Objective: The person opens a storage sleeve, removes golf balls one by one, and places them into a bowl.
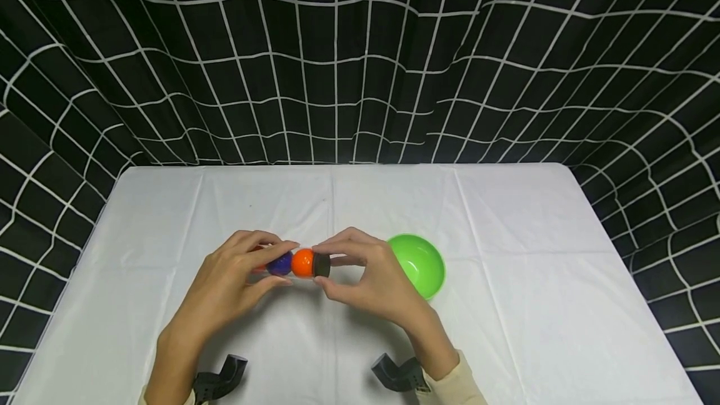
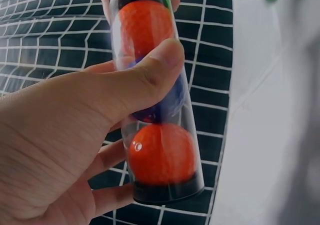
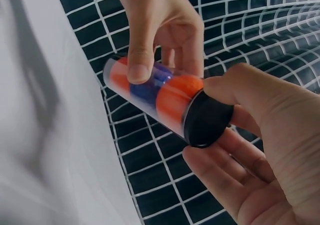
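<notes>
A clear tube (image 2: pixel 192 135) with black ends holds two orange balls, one of them the lower ball (image 2: pixel 162 152), and a dark blue ball (image 1: pixel 279 264) between them. My left hand (image 1: pixel 230 277) grips the tube around its middle, thumb across the blue ball in the left wrist view. At the tube's other end, my right hand (image 1: pixel 377 274) pinches the black cap (image 3: pixel 207 119) between thumb and fingers. The cap sits on the tube, right beside an orange ball (image 1: pixel 302 262). In the head view the tube lies nearly level, and left fingers partly hide its far end.
A bright green bowl (image 1: pixel 419 265) stands on the white tablecloth (image 1: pixel 523 305), just behind and right of my right hand. Black cloth with a white grid (image 1: pixel 349 80) hangs along the table's back and sides. Each wrist wears a dark camera mount (image 1: pixel 222 380).
</notes>
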Demonstrator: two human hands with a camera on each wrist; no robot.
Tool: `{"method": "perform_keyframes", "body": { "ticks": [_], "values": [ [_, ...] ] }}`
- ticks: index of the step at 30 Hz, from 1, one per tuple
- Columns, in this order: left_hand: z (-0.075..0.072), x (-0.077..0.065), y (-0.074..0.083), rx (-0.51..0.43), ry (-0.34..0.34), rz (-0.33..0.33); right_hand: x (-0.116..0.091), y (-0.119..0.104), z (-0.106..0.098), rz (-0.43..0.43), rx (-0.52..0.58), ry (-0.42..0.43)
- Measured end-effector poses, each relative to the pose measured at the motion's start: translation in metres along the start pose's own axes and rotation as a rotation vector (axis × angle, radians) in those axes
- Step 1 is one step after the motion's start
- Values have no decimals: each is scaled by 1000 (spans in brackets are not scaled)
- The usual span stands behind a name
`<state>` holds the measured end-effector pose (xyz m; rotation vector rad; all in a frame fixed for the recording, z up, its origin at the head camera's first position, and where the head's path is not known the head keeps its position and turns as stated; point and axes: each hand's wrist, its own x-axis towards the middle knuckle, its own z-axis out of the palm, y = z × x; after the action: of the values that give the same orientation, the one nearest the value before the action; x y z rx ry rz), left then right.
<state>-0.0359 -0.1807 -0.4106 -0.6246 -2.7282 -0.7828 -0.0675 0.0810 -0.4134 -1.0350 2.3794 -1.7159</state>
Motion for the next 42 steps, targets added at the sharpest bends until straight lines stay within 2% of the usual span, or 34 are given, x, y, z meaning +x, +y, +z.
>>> {"method": "perform_keyframes", "body": {
  "ticks": [13,20,31,42],
  "values": [
    [0,-1,-1,1,1,-7,2,-4,4,77,57,56],
    [0,-1,0,2,-16,-14,1,-3,4,84,54,69],
    [3,1,1,9,4,4,1,0,-2,76,61,38],
    [2,1,2,5,6,8,-2,-1,-6,106,81,-1]
  ]
}}
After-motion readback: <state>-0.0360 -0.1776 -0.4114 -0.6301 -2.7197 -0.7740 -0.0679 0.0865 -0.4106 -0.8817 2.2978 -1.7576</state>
